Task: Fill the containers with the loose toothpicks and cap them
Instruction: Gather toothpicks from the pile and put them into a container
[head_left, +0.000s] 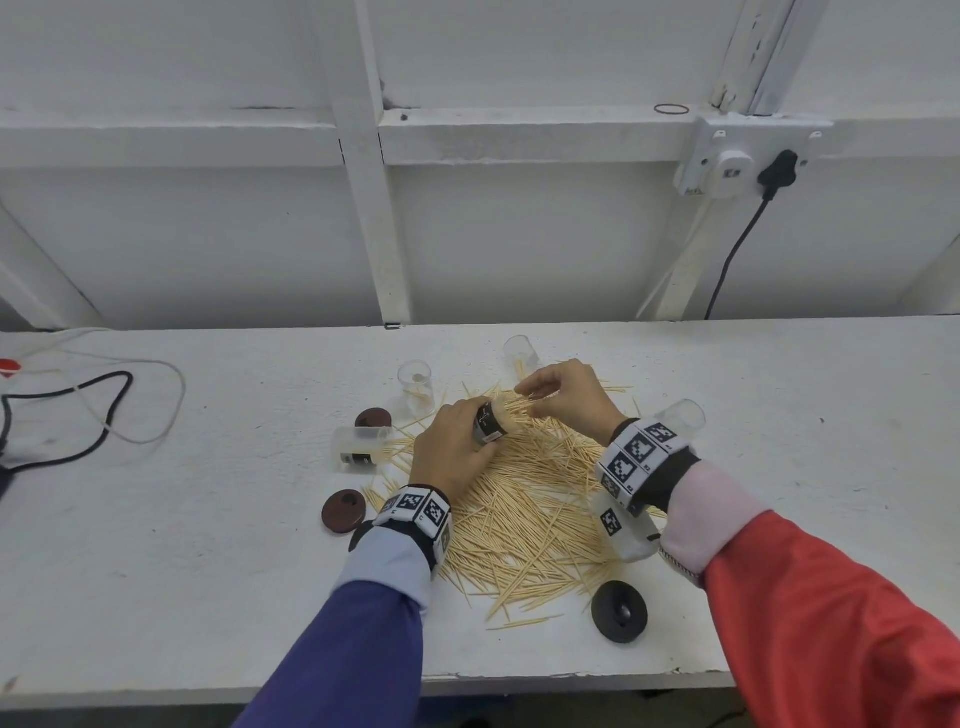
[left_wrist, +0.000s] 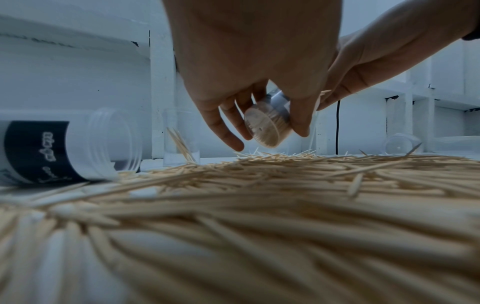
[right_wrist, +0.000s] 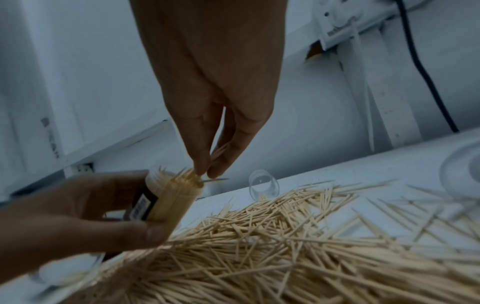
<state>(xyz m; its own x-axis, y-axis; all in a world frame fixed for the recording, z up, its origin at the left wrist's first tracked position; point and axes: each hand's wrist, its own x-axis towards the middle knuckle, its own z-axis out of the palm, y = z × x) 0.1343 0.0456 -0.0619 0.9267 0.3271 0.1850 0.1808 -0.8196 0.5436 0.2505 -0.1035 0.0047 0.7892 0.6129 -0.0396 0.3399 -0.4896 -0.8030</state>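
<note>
My left hand (head_left: 457, 447) grips a clear labelled container (head_left: 491, 423) packed with toothpicks, held tilted above the pile; the left wrist view shows its base (left_wrist: 265, 128), the right wrist view its open mouth (right_wrist: 171, 197). My right hand (head_left: 561, 397) pinches a few toothpicks (right_wrist: 218, 153) at that mouth. A big heap of loose toothpicks (head_left: 524, 499) covers the table. One labelled container (head_left: 358, 449) lies on its side at the left. Clear empty containers stand at the back left (head_left: 416, 387) and back (head_left: 521, 354), another lies behind my right wrist (head_left: 681, 415).
Dark red caps (head_left: 373, 418) (head_left: 343, 510) lie left of the heap, and a black cap (head_left: 619, 611) sits near the table's front edge. Black and white cables (head_left: 78, 415) curl at the far left. A wall socket with a black plug (head_left: 776, 171) is at the upper right.
</note>
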